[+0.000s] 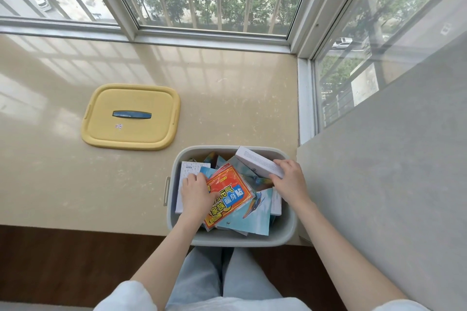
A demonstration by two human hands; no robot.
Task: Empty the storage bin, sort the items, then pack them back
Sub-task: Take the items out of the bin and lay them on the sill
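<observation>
A grey storage bin [228, 240] stands at the front edge of the beige sill, full of boxes and packets. On top lies a red and orange packet [231, 192] with blue lettering. My left hand [195, 193] grips its left edge, fingers curled over it. My right hand [288, 179] holds the near end of a white box [255, 160] that leans on the bin's far right rim. Light blue packets with a bird picture [255, 214] lie underneath, and a white patterned box [188, 171] sits at the bin's left side.
The bin's yellow lid [131, 134] with a blue handle lies flat on the sill [63, 184] to the left. A grey wall ledge [379, 184] rises close on the right. Windows with bars run along the back. My knees are below the bin.
</observation>
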